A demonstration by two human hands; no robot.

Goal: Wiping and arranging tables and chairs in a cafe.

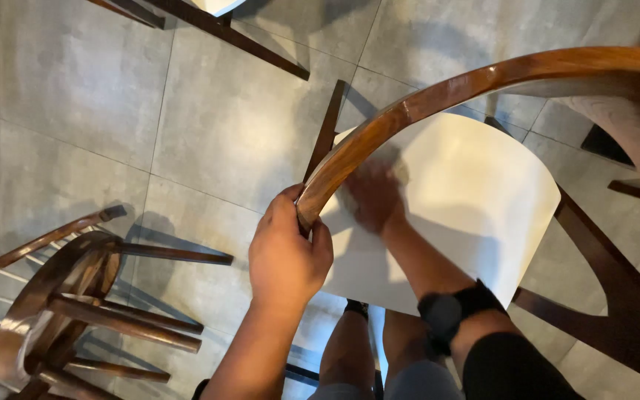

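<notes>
Wooden chair rail [438,92] arcs rightward, left hand [287,255] gripping it, right hand [373,196] flat on seat [475,200]

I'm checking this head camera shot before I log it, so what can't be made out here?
- Right hand: motion-blurred on the white seat; fingers and anything under them unreadable.
- Left hand: fingertips hidden behind the curved wooden armrest it grips.
- Chair's right side: cut off by the frame edge.
- Overturned wooden chair: cropped at the left and bottom edges.
- Wristwatch: face dark and unreadable.
</notes>
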